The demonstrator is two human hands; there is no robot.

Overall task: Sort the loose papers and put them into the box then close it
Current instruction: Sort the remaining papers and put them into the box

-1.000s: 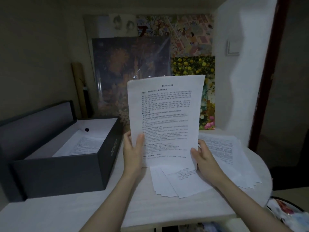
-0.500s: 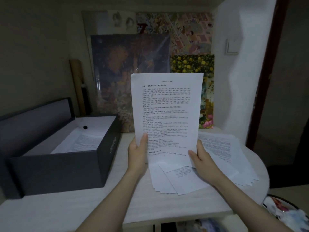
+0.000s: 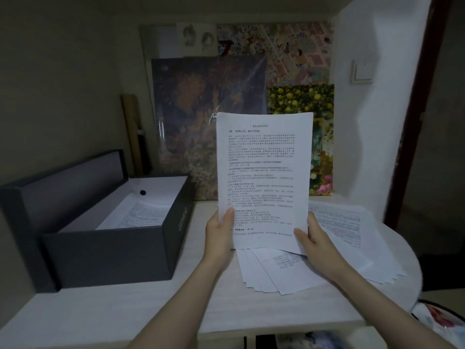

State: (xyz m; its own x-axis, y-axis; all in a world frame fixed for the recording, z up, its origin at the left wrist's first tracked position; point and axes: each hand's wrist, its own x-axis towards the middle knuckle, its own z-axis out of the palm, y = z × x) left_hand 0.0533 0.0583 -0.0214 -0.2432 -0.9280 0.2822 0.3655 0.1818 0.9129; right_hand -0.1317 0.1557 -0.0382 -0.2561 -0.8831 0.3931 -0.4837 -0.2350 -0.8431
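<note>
Two bare hands hold one white printed sheet of paper upright above the pale worktop, each at a lower corner. The left hand pinches the sheet's lower left edge, thumb on the printed face and the other fingers hidden behind it; the right hand pinches the lower right edge the same way, thumb laid across the front. The sheet's top edge curves slightly, and its bottom edge hangs just above a fanned stack of loose white papers lying directly below the fingers, their corners splayed toward the near edge of the worktop. More printed sheets spread to the right of the right hand, reaching close to the worktop's rounded right edge. Well to the left of the left hand stands the open dark grey rectangular cardboard box, its lid tilted up along the far left side; a printed page already lies flat on its white floor. A strip of bare worktop runs between the box's right wall and the left hand, and a wider bare stretch lies under the forearms toward the near edge. Beyond the sheet, colourful posters lean against the back wall, with a cardboard tube standing at their left.
</note>
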